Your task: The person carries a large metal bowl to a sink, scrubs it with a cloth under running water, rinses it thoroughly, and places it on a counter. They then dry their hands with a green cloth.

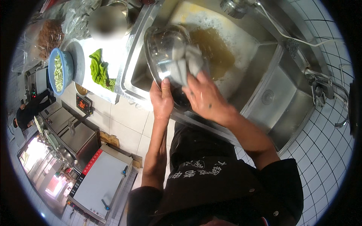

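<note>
A stainless steel bowl (158, 53) is tilted on its side over the left part of a steel sink (251, 76). My left hand (163, 99) grips its near rim, thumb on top. My right hand (205, 97) holds a pale cloth (185, 63), blurred, against or just over the bowl's inside; the exact contact is unclear. Beyond my right hand, brownish water with foam (215, 50) covers the bottom of the large basin.
To the left, green leaves (99, 70) lie on a white surface beside a blue bowl of chopped vegetable (59, 72). A smaller basin (271, 96) and a faucet (319, 77) are at right. Another person (29, 111) is far left, near kitchen equipment.
</note>
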Action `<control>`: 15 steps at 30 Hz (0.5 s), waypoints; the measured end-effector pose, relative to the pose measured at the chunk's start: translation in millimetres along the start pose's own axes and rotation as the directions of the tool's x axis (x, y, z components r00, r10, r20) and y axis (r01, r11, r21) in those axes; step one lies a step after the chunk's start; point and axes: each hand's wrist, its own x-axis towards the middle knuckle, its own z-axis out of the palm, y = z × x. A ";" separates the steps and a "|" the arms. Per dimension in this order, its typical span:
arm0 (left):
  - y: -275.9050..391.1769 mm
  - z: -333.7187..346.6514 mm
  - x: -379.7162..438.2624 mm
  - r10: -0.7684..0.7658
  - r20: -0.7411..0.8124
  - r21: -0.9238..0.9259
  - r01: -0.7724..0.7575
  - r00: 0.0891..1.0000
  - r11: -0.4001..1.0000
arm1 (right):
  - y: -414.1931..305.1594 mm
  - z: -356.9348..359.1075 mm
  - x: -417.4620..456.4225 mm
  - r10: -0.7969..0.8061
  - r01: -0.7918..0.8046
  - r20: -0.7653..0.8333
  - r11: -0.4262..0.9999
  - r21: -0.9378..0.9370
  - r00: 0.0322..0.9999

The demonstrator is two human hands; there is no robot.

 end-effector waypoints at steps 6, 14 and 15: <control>1.3 4.4 -8.2 0.015 -0.025 0.008 -0.015 1.000 1.000 | 50.4 -0.1 72.8 0.094 -0.094 0.200 0.996 -0.010 0.975; -8.1 8.0 -20.7 0.031 -0.030 0.104 -0.028 0.999 0.994 | 276.6 75.4 181.7 0.482 -0.554 0.340 0.817 0.160 0.808; -10.1 6.8 -17.6 0.045 -0.037 0.095 -0.041 0.998 0.995 | 289.5 82.9 166.6 0.491 -0.596 0.392 0.774 0.215 0.778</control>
